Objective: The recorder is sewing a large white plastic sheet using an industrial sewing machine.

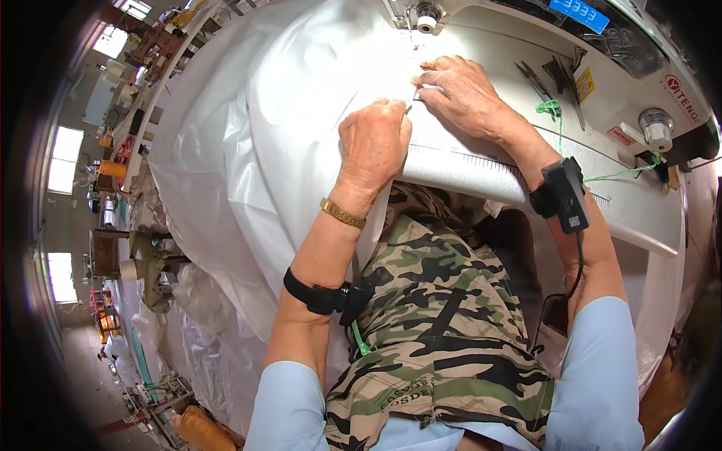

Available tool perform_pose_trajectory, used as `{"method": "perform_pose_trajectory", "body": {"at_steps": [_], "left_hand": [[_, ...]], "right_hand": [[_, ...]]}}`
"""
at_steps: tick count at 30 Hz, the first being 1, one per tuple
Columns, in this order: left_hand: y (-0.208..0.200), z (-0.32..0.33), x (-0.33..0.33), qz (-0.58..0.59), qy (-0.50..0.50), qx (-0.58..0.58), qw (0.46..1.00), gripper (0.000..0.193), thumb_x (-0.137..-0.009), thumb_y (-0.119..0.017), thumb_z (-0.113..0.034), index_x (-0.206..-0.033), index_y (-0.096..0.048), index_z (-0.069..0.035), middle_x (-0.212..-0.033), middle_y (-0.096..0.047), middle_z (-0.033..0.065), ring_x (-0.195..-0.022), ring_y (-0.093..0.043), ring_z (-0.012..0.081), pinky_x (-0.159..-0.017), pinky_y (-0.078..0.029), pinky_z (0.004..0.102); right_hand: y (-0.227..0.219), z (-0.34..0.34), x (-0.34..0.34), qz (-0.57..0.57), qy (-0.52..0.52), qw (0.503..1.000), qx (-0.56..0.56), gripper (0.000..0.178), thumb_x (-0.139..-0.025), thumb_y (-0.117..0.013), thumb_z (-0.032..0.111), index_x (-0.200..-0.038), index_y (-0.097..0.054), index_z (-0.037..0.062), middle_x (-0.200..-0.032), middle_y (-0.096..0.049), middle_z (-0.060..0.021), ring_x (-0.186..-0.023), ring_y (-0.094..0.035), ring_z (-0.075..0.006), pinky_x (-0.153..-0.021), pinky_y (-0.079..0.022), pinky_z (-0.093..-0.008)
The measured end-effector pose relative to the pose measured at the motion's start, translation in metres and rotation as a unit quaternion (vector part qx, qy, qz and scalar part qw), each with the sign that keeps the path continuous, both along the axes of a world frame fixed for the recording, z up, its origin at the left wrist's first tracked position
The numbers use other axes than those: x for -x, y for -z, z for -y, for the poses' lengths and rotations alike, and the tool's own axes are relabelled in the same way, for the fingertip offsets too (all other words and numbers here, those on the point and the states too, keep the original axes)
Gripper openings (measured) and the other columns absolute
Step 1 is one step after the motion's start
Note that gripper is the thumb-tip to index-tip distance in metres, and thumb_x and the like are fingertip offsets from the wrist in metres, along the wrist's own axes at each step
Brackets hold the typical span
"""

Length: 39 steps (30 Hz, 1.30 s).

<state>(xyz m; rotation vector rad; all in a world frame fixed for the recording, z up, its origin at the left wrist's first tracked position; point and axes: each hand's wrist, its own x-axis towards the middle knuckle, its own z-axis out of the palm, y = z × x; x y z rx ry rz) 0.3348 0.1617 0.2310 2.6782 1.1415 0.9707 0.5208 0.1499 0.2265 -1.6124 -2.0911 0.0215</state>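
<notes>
A large sheet of white woven fabric (286, 113) drapes over the left of a sewing machine bed and down beside my lap. My left hand (374, 143) is closed on the fabric near its right edge, fingers curled under. My right hand (462, 94) lies just right of that edge, thumb and forefinger pinched together by the fabric's border, close to the needle area. Glare washes out the stitching spot under the sewing machine head (425, 16), so the presser foot is hard to make out.
Scissors (535, 81) and a dark slim tool (569, 86) lie on the machine bed to the right. Green thread (549, 107) trails beside them, near a round metal knob (656, 128). A printed ruler scale (481, 160) runs along the bed's front edge. Cluttered workshop equipment stands far left.
</notes>
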Motion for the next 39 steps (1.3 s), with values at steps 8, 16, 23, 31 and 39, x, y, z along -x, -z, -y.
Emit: {"method": "perform_pose_trajectory", "body": {"at_steps": [8,16,23,31,39], "left_hand": [[0.0,-0.021,-0.003,-0.019,0.032,0.005,0.999,0.009,-0.08,-0.058,-0.006,-0.075,-0.063,0.001,-0.072,-0.062,0.0165,-0.068,-0.061,0.034,-0.068,-0.049,0.0437],[0.0,-0.043,-0.009,-0.036,0.022,0.009,0.999,0.01,-0.079,-0.059,-0.005,-0.074,-0.063,0.003,-0.07,-0.062,0.0187,-0.067,-0.061,0.0345,-0.069,-0.049,0.0449],[0.001,-0.05,-0.016,-0.027,0.018,-0.005,0.999,0.008,-0.079,-0.061,-0.004,-0.075,-0.065,0.003,-0.07,-0.062,0.019,-0.066,-0.062,0.0345,-0.068,-0.05,0.0437],[-0.001,-0.043,-0.009,-0.018,0.02,0.001,1.0,0.009,-0.079,-0.06,-0.005,-0.074,-0.063,0.002,-0.071,-0.062,0.0188,-0.068,-0.061,0.0351,-0.067,-0.048,0.046],[-0.047,-0.047,0.042,0.051,0.133,0.204,0.969,0.031,-0.087,-0.067,-0.018,-0.111,-0.069,0.001,-0.092,-0.072,0.0156,-0.071,-0.065,0.0195,-0.071,-0.052,0.0315]], "right_hand": [[0.004,0.001,0.007,0.021,0.022,0.999,-0.037,0.032,-0.094,-0.048,0.025,-0.112,-0.069,0.0087,-0.111,-0.063,-0.012,-0.111,-0.055,-0.026,-0.097,-0.039,-0.043],[0.006,-0.004,0.011,0.039,0.027,0.998,-0.033,0.034,-0.095,-0.049,0.029,-0.112,-0.068,0.0062,-0.111,-0.062,-0.0144,-0.111,-0.055,-0.0275,-0.096,-0.038,-0.0443],[0.001,-0.005,0.009,0.034,0.03,0.998,-0.034,0.035,-0.094,-0.053,0.031,-0.11,-0.067,0.0039,-0.111,-0.061,-0.0143,-0.112,-0.054,-0.0276,-0.097,-0.037,-0.0447],[-0.007,0.003,0.014,0.017,0.02,0.999,0.03,0.04,-0.093,-0.057,0.031,-0.121,-0.063,0.0036,-0.127,-0.057,-0.0152,-0.121,-0.049,-0.0297,-0.106,-0.034,-0.0434],[0.004,0.006,0.004,0.026,-0.02,0.999,-0.04,0.042,-0.094,-0.053,0.038,-0.121,-0.063,0.007,-0.128,-0.058,-0.0138,-0.122,-0.05,-0.0285,-0.106,-0.033,-0.0437]]}}
